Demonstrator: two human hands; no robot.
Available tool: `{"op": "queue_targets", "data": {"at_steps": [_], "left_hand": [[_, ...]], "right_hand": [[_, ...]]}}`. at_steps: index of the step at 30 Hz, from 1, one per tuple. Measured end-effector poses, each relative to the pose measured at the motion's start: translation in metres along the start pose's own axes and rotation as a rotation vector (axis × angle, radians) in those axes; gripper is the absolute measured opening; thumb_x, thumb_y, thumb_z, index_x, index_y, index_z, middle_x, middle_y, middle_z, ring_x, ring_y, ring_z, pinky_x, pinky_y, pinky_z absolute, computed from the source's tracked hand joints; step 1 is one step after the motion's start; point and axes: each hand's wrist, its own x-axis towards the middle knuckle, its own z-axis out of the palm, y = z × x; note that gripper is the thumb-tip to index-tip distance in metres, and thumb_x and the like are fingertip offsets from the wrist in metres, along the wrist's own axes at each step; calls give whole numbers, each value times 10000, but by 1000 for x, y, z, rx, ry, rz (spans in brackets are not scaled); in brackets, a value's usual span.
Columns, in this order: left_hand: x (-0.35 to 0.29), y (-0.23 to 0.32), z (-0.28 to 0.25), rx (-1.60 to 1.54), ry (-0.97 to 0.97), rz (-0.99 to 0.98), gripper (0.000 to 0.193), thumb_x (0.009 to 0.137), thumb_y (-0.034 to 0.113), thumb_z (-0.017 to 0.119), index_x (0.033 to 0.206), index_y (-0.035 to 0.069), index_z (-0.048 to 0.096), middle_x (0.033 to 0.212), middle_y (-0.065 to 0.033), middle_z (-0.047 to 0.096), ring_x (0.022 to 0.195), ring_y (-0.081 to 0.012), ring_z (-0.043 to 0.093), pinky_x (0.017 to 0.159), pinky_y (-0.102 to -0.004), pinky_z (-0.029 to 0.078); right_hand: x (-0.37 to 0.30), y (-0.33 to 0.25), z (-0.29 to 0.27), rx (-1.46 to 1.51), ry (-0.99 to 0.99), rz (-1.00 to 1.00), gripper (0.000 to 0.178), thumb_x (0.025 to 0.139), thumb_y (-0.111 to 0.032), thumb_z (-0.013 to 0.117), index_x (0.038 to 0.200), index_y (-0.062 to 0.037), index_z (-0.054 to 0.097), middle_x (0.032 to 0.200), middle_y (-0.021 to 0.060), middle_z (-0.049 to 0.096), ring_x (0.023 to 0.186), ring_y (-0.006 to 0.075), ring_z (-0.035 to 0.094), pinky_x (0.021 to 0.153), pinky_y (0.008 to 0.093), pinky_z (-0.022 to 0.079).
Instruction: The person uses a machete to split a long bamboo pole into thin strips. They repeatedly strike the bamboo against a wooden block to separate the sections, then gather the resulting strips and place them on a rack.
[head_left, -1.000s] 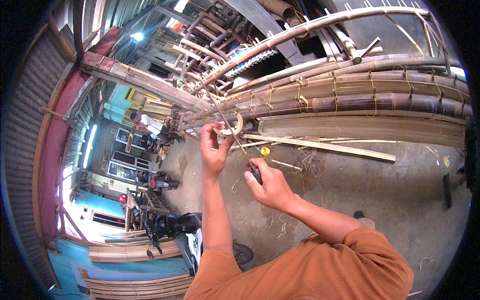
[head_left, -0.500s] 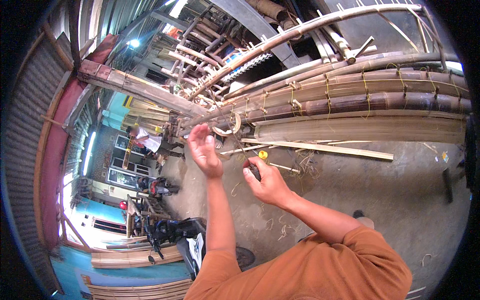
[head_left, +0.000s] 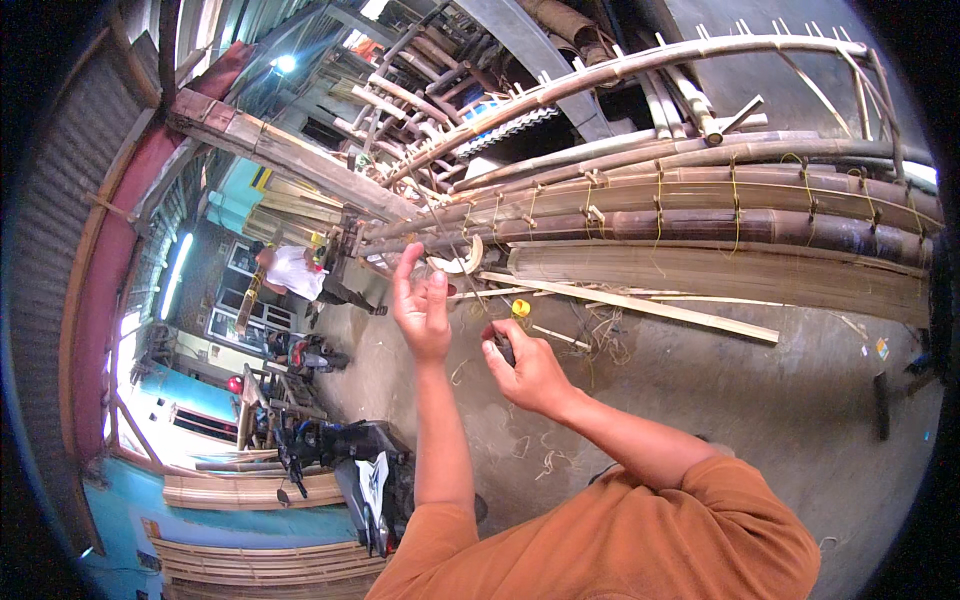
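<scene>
My right hand (head_left: 532, 372) is closed round the dark handle (head_left: 505, 349) of a long, thin tool. Its slender dark length seems to run up and left from the fist; whether it is a blade or a rod cannot be made out. Held up to the left of it, my left hand (head_left: 424, 315) is open, fingers raised and thumb apart, with nothing visible in it. Just beyond the left fingers is a curved pale strip (head_left: 462, 262). A small yellow object (head_left: 520, 308) appears beyond my right fist.
Bamboo poles (head_left: 690, 226) tied with yellow cord stretch across the far right, beside a wide slatted bamboo panel (head_left: 720, 277). Pale strips (head_left: 650, 305) and shavings lie on the concrete floor (head_left: 680, 385). A parked motorbike (head_left: 350, 450) stands left; a person in white (head_left: 295, 272) is farther back.
My left hand has turned, its fingers now nearer together and its thumb more upright. The right fist keeps its hold, shifted slightly. The person in white has changed stance, and the view has tilted a little.
</scene>
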Motion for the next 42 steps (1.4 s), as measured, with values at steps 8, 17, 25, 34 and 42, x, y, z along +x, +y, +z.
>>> {"op": "queue_targets", "data": {"at_steps": [8, 17, 25, 34, 42], "left_hand": [[-11, -1, 0, -25, -60, -24, 540, 934, 17, 620, 1422, -40, 397, 1317, -104, 550, 1007, -117, 600, 853, -260, 492], [2, -3, -9, -57, -134, -57, 553, 942, 23, 603, 1445, -24, 380, 1297, -70, 552, 1025, -110, 579, 868, -262, 484], [69, 51, -37, 225, -64, 183, 478, 1014, 289, 524, 1388, -4, 469, 1246, -135, 605, 1007, -154, 597, 864, -278, 484], [162, 105, 65, 1066, -867, 966, 288, 985, 242, 523, 1103, 54, 707, 1091, -105, 711, 972, -331, 645, 977, -408, 425], [140, 139, 92, 804, -591, 1033, 410, 1009, 354, 457, 1271, 83, 618, 1208, -100, 676, 1182, -268, 609, 1134, -482, 288]], "right_hand": [[-9, 8, 9, -22, 25, -68, 269, 934, -210, 604, 1106, -14, 536, 797, 232, 661, 763, 426, 672, 663, 471, 522], [3, 4, 16, 16, 40, -39, 241, 934, -199, 597, 1082, -19, 538, 743, 211, 648, 702, 397, 671, 622, 452, 510], [7, 1, 16, -9, 75, -43, 274, 933, -218, 599, 1088, 2, 548, 762, 240, 645, 730, 426, 664, 637, 471, 501], [10, 0, 16, 27, 128, -5, 277, 921, -232, 605, 1056, 8, 579, 755, 254, 643, 736, 426, 673, 633, 460, 516], [14, 14, -5, -38, 112, 65, 298, 927, -246, 598, 1071, 14, 582, 747, 259, 636, 729, 439, 662, 618, 469, 508]]}}
